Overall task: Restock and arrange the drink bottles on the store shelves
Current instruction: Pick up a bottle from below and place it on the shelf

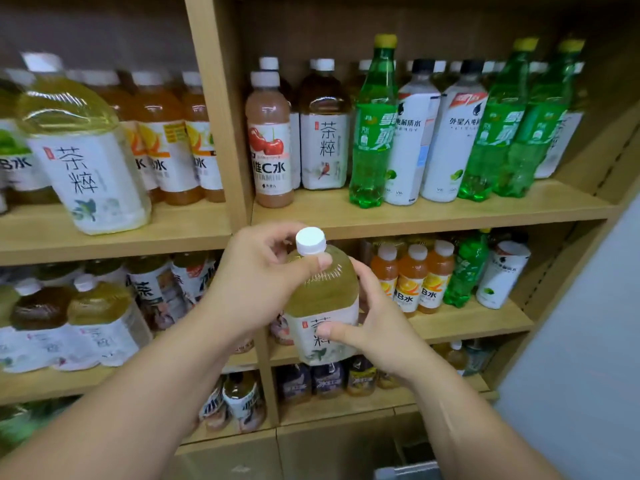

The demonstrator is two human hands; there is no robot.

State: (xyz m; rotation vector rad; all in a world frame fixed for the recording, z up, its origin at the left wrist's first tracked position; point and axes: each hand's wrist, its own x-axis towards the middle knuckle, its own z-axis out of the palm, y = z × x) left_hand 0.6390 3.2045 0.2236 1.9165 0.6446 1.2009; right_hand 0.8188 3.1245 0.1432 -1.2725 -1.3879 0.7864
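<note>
Wooden shelves (415, 216) look mostly stocked. At 6 o'clock we're holding one green tea bottle (322, 292), left hand (256, 282) gripping its neck, right hand (377, 327) fingers round the label, not shelved yet.

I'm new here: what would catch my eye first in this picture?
Dead centre, a pale yellow tea bottle with a white cap is held up, the left hand gripping its shoulder and the right hand its label. Bright green soda bottles stand out on the upper right shelf, and a matching tea bottle looms at the front of the upper left shelf.
</note>
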